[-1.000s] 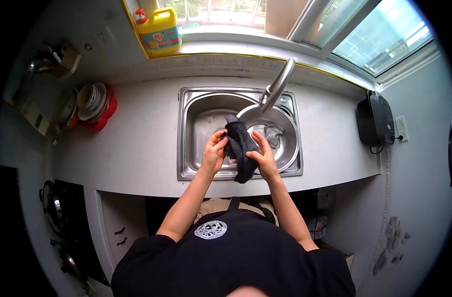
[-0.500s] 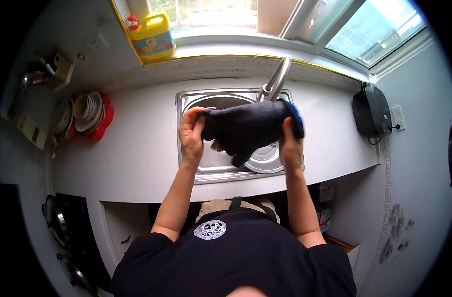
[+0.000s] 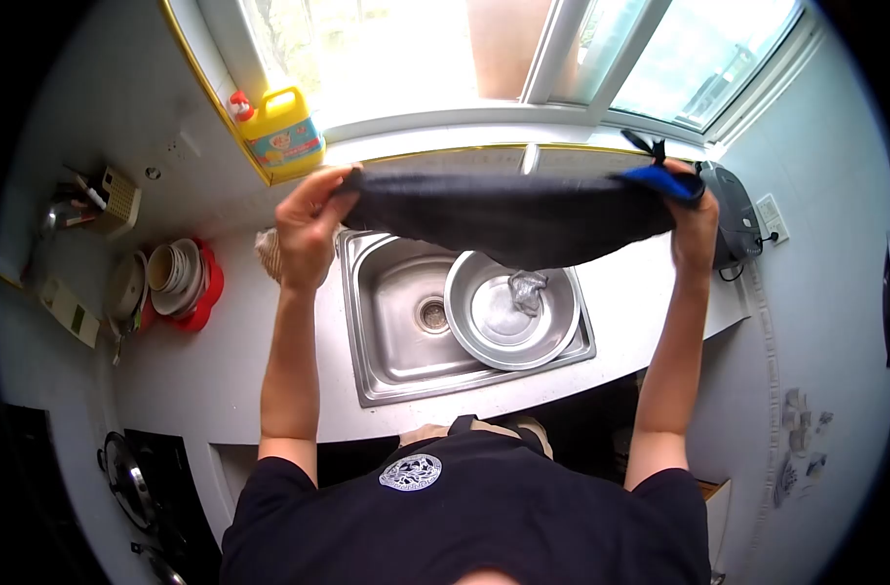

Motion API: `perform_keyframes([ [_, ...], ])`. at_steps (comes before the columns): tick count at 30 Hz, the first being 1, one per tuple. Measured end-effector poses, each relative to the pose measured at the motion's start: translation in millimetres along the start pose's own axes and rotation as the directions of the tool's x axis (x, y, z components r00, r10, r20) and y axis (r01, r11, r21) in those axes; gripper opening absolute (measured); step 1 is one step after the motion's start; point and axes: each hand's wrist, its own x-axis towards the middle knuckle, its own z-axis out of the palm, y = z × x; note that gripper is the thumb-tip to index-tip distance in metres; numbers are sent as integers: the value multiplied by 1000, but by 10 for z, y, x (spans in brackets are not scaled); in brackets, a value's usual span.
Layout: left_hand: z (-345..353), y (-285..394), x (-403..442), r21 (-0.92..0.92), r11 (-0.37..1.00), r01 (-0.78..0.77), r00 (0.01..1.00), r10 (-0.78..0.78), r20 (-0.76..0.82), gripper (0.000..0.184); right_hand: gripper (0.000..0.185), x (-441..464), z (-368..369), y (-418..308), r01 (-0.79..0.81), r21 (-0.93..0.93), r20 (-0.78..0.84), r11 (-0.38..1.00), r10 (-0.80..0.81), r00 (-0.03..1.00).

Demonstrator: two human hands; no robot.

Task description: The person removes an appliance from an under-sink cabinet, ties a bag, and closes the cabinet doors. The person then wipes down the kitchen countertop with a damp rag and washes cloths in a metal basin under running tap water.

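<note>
A black cloth item [image 3: 508, 214] with a blue patch at its right end is stretched wide between my hands, raised above the back of the sink. My left hand [image 3: 313, 219] grips its left end, with a beige striped piece showing behind the wrist. At the right end my right hand [image 3: 694, 214] is closed on the cloth near the blue part, where a thin black strap sticks up. Below, a round metal basin [image 3: 460, 312] sits in the right part of the steel sink [image 3: 367, 380], holding a crumpled clear plastic bag [image 3: 528, 291].
Stacked bowls and plates [image 3: 177, 278] with a red tray stand at left. A yellow jug [image 3: 284, 136] is on the windowsill. The black appliance [image 3: 735, 219] sits at right. The cloth hides most of the faucet. A lidded pan [image 3: 128, 478] is at lower left.
Both hands have risen and spread apart, pulling the bunched cloth out into a long band. The view has shifted, and the basin and sink drain are now uncovered.
</note>
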Motion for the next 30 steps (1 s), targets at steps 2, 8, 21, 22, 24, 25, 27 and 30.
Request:
perform_keyframes([
  [2,28,140,238,26,1000,4,1000,-4,1,27,28,301,-92,-95,-49,-5,-61,999,49,997],
  [8,206,-343,856,-104,994,44,999,-45,-10,34,25,1187,-73,72,200,-616,-144,762,-358,923],
  [21,162,-1099,-324,-155,755,637,769,-607,200,59,18,-1086,322,1288,25,-607,336,794,228,914],
  [22,280,-940,-311,-195,752,629,776,-593,214,60,15,-1112,445,1181,-79,-551,277,831,272,922],
  [24,484,-597,-258,-282,729,624,779,-552,298,61,13,-1174,763,976,-197,-392,231,899,304,924],
  [25,571,-432,-234,-305,746,592,801,-503,324,60,13,-1196,937,857,-170,-309,289,936,263,921],
  [27,723,-115,-195,-354,772,528,836,-400,375,60,33,-1290,1295,708,-132,-178,364,975,190,912],
  [30,822,252,-121,-562,715,416,900,-236,366,54,61,-1455,1613,627,44,-347,391,937,102,915],
])
